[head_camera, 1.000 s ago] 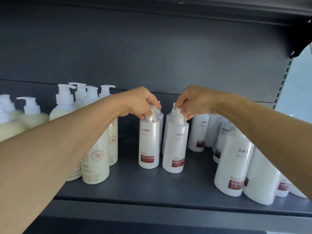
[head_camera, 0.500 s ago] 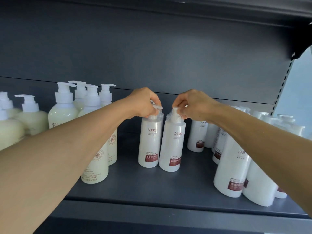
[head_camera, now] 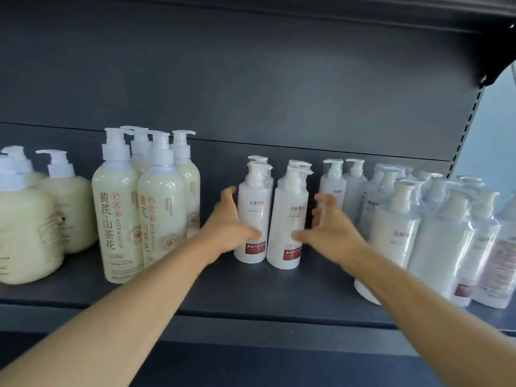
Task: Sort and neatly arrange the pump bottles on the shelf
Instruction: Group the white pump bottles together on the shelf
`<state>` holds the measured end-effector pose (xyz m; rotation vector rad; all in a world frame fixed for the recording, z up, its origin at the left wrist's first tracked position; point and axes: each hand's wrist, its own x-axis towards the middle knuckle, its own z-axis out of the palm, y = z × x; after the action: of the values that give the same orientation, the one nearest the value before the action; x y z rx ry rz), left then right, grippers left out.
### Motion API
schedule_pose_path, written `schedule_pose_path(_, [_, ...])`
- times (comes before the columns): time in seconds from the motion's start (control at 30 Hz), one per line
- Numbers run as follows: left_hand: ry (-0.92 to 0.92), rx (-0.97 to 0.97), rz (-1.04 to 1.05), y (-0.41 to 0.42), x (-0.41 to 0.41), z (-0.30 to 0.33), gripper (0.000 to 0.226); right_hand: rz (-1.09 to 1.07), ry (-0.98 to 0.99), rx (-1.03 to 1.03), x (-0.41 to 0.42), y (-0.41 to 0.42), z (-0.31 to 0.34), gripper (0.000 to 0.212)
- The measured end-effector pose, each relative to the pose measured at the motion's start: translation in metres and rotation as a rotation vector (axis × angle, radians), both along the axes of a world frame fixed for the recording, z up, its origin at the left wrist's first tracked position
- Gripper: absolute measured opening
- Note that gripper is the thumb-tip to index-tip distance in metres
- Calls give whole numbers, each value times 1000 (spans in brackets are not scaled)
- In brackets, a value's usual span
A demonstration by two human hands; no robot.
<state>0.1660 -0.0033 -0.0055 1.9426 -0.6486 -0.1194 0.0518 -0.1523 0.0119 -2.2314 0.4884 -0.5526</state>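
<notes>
Two white pump bottles with red labels stand side by side mid-shelf, the left one [head_camera: 252, 216] and the right one [head_camera: 289, 219], each with another behind it. My left hand [head_camera: 231, 224] is spread open against the left bottle's left side, thumb on its front. My right hand [head_camera: 329, 230] is open at the right bottle's right side, thumb pointing toward its label; whether it touches is blurred. Neither hand grips a bottle.
Tall cream-yellow pump bottles [head_camera: 117, 208] stand left of my hands, rounder cream bottles [head_camera: 25, 227] at the far left. A crowd of several plastic-wrapped white bottles [head_camera: 396, 227] fills the right. The dark shelf [head_camera: 251, 291] has bare floor in front.
Both hands have let go of the pump heads and dropped down to the outer sides of the two bottles, fingers spread. The view has moved closer to the shelf.
</notes>
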Motion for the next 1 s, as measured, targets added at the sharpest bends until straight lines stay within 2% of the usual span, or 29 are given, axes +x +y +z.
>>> schedule_pose_path(0.07, [87,-25,-40,-1,-3,-20,96,1,103,41,3,6,-25,98])
schedule_pose_path(0.17, [171,-107,-44,-5,-4,-39,83,15,110,98,9,10,-49,97])
schedule_pose_path(0.33, [125,-150,-65,-11,-1,-47,65,34,56,48,14,12,-61,60])
schedule_pose_path(0.4, [107,-150,-76,-12,-1,-48,65,31,52,31,15,12,-63,54])
schedule_pose_path(1.0, [70,-123,-81,-13,-1,-50,67,-45,76,-59,14,19,-62,53])
